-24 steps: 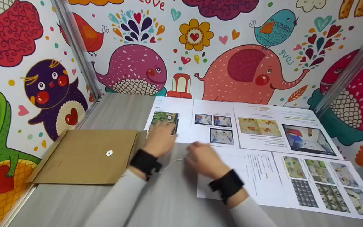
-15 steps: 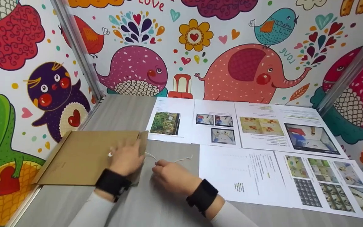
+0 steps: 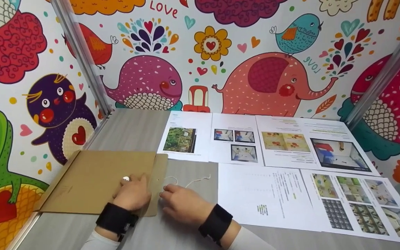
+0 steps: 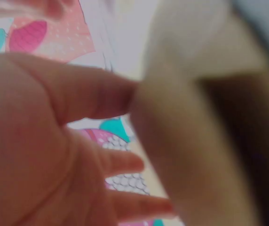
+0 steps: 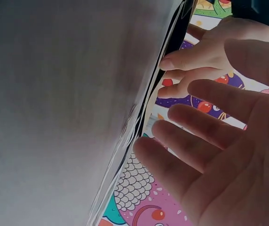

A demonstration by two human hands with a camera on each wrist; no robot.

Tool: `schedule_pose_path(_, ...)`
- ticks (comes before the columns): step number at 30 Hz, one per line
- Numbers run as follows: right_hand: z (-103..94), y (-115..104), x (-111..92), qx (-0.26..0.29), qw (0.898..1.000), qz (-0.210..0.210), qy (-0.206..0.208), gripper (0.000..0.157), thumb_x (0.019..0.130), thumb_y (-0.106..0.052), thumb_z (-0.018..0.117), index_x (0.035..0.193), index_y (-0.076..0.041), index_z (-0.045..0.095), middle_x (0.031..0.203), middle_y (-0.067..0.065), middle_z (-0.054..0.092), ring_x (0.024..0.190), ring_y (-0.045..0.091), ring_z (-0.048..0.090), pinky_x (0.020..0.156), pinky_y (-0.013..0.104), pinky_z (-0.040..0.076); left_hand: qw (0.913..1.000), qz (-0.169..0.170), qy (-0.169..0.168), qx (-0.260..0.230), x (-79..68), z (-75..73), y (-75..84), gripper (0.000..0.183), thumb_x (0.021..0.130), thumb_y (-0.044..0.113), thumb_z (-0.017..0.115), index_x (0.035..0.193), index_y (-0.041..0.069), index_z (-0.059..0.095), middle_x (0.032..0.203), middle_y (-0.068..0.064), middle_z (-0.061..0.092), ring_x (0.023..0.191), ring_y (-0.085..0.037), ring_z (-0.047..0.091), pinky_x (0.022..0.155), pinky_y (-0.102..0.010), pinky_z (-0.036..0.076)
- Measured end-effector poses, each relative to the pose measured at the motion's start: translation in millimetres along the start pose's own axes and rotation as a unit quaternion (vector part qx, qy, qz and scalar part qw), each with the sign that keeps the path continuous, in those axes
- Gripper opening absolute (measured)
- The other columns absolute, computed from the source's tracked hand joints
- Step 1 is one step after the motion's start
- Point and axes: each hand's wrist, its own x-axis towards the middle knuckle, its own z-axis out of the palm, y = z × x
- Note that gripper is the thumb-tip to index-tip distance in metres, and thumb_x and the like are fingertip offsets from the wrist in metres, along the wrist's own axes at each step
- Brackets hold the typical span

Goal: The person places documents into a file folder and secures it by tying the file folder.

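A flat brown cardboard envelope (image 3: 99,180) is lying on the grey wood-grain table (image 3: 123,128). At its right edge the left hand (image 3: 132,192) is resting spread fingers, seemingly steadying it, though blur is obscuring contact. Beside that edge, the right hand (image 3: 186,205) is extending loosely parted fingers near thin white string (image 3: 198,180).

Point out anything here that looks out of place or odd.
The thin white string lies loose on the grey wood-grain table beside the flat brown cardboard envelope, not wound round its small white round button. That looks unfastened rather than damaged; I see no spill or tear.
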Motion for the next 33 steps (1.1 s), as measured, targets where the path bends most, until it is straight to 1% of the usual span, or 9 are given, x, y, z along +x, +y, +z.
schedule_pose_path(5,1.6,0.0,-0.4,-0.001,1.0,0.013,-0.016,0.035,0.091,-0.031,0.066,0.122,-0.015,0.066,0.125,0.001,0.062,0.11,0.013,0.063,0.093,0.026,0.053,0.9991,0.032,-0.009,0.025,-17.4,2.8,15.8,0.055,0.09,0.024,0.063,0.138,0.001,0.05,0.12,-0.034,0.047,0.099,-0.051,0.048,0.059,-0.065,0.048)
schedule_pose_path(8,2.9,2.1,-1.9,0.0,0.999,0.035,-0.035,0.024,0.089,-0.028,0.066,0.109,-0.014,0.07,0.116,0.0,0.063,0.097,0.011,0.064,0.084,0.026,0.054,0.9982,0.042,-0.016,0.039,-24.6,6.4,24.0,0.055,0.088,0.026,0.067,0.136,0.003,0.052,0.116,-0.031,0.05,0.097,-0.048,0.049,0.059,-0.061,0.05)
schedule_pose_path(11,2.3,5.0,-2.5,-0.003,0.997,0.054,-0.048,0.016,0.087,-0.026,0.067,0.096,-0.014,0.071,0.105,-0.001,0.066,0.081,0.011,0.063,0.072,0.027,0.054,0.9975,0.044,-0.013,0.054,-28.7,10.0,30.7,0.056,0.087,0.028,0.068,0.136,0.004,0.053,0.116,-0.03,0.051,0.099,-0.048,0.05,0.058,-0.061,0.05)
schedule_pose_path(13,0.3,6.7,-2.5,-0.001,0.997,0.062,-0.051,0.013,0.085,-0.025,0.067,0.088,-0.014,0.07,0.097,-0.002,0.066,0.071,0.012,0.061,0.066,0.028,0.053,0.9972,0.045,0.002,0.06,-30.6,11.4,34.2,0.057,0.086,0.028,0.07,0.136,0.006,0.054,0.119,-0.029,0.051,0.104,-0.048,0.049,0.06,-0.064,0.049)
schedule_pose_path(18,-4.5,10.0,-2.6,0.014,0.996,0.072,-0.047,0.01,0.084,-0.023,0.067,0.08,-0.014,0.068,0.086,-0.001,0.068,0.066,0.013,0.061,0.063,0.03,0.052,0.9941,0.065,0.057,0.066,-33.0,13.6,40.9,0.058,0.081,0.025,0.076,0.132,0.008,0.058,0.13,-0.026,0.05,0.116,-0.048,0.046,0.075,-0.07,0.045)
schedule_pose_path(21,-6.3,12.8,-4.4,0.021,0.995,0.09,-0.046,0.013,0.085,-0.023,0.067,0.078,-0.013,0.069,0.082,0.0,0.068,0.065,0.015,0.062,0.061,0.031,0.051,0.9921,0.083,0.072,0.06,-33.7,14.1,45.0,0.058,0.081,0.024,0.075,0.134,0.009,0.057,0.136,-0.025,0.05,0.122,-0.047,0.045,0.082,-0.071,0.044)
schedule_pose_path(26,-9.4,19.1,-6.5,0.017,0.992,0.12,-0.041,0.017,0.085,-0.025,0.068,0.074,-0.012,0.072,0.076,0.001,0.067,0.06,0.016,0.06,0.058,0.033,0.049,0.9893,0.105,0.098,0.025,-34.8,13.8,51.9,0.062,0.084,0.019,0.072,0.141,0.01,0.052,0.142,-0.023,0.049,0.13,-0.046,0.045,0.096,-0.07,0.04)
schedule_pose_path(29,-10.3,21.1,-6.6,0.017,0.992,0.119,-0.042,0.017,0.085,-0.025,0.068,0.075,-0.012,0.072,0.077,0.001,0.067,0.061,0.016,0.06,0.058,0.032,0.05,0.9888,0.11,0.1,0.016,-35.1,15.8,56.8,0.063,0.084,0.019,0.071,0.143,0.009,0.051,0.143,-0.024,0.049,0.13,-0.046,0.045,0.098,-0.071,0.039)
schedule_pose_path(33,-15.9,28.5,-7.9,0.035,0.993,0.105,-0.049,0.014,0.087,-0.024,0.068,0.079,-0.012,0.071,0.079,0.001,0.067,0.063,0.014,0.06,0.059,0.03,0.05,0.9908,0.11,0.079,0.009,-34.3,18.2,67.9,0.062,0.083,0.021,0.069,0.141,0.007,0.052,0.139,-0.024,0.051,0.127,-0.045,0.046,0.097,-0.07,0.039)
